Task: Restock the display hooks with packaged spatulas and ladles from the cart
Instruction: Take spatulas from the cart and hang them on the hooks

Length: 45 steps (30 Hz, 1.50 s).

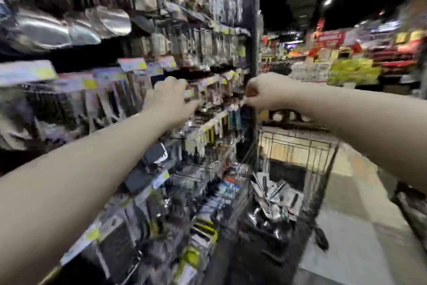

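The whole view is motion-blurred. Both my arms reach out to the display rack on the left. My left hand (169, 97) is curled over hanging packaged utensils (208, 92) on a middle row of hooks, its fingers around a pack. My right hand (263, 92) is closed in a pinch at a hook end or price tag (240, 102) just right of those packs; what it pinches is too blurred to tell. Below my right arm stands the wire cart (323, 169), with loose packaged spatulas and ladles (275, 199) heaped in its basket.
The rack (143, 169) fills the left side, with steel ladles (69, 28) hung high and rows of yellow-tagged packs below. A dark end post (255, 53) marks the rack's right end. Tiled aisle floor (360, 227) runs right of the cart; bright displays (355, 72) stand farther back.
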Each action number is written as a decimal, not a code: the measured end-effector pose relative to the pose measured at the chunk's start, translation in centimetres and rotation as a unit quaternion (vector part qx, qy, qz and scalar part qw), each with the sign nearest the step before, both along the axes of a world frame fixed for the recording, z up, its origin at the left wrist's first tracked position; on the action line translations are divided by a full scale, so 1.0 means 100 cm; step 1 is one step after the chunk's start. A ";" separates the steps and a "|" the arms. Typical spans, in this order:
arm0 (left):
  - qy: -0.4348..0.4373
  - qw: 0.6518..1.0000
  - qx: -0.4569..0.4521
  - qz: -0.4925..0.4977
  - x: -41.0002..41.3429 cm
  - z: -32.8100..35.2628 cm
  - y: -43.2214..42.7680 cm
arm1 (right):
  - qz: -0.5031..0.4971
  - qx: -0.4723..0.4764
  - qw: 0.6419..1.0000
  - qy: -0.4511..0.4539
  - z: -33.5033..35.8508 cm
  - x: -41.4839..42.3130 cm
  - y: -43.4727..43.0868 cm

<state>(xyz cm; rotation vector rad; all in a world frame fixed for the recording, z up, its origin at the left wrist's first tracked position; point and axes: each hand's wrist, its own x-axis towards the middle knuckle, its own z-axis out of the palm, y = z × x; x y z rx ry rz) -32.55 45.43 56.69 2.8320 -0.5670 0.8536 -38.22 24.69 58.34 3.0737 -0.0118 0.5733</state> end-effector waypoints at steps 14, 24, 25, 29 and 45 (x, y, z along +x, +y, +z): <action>0.217 0.968 0.077 -0.101 0.071 -0.182 -0.181 | -0.111 0.111 0.969 0.190 -0.174 0.027 -0.181; 0.375 0.917 0.078 -0.108 0.211 -0.314 -0.242 | -0.169 0.161 0.930 0.283 -0.280 0.149 -0.231; 0.392 0.912 0.071 -0.102 0.227 -0.325 -0.245 | -0.174 0.169 0.924 0.295 -0.291 0.161 -0.234; 0.445 0.892 0.030 -0.075 0.275 -0.366 -0.260 | -0.186 0.200 0.903 0.331 -0.331 0.196 -0.248; 0.604 0.797 0.002 0.008 0.347 -0.541 -0.352 | -0.163 0.323 0.815 0.453 -0.548 0.338 -0.325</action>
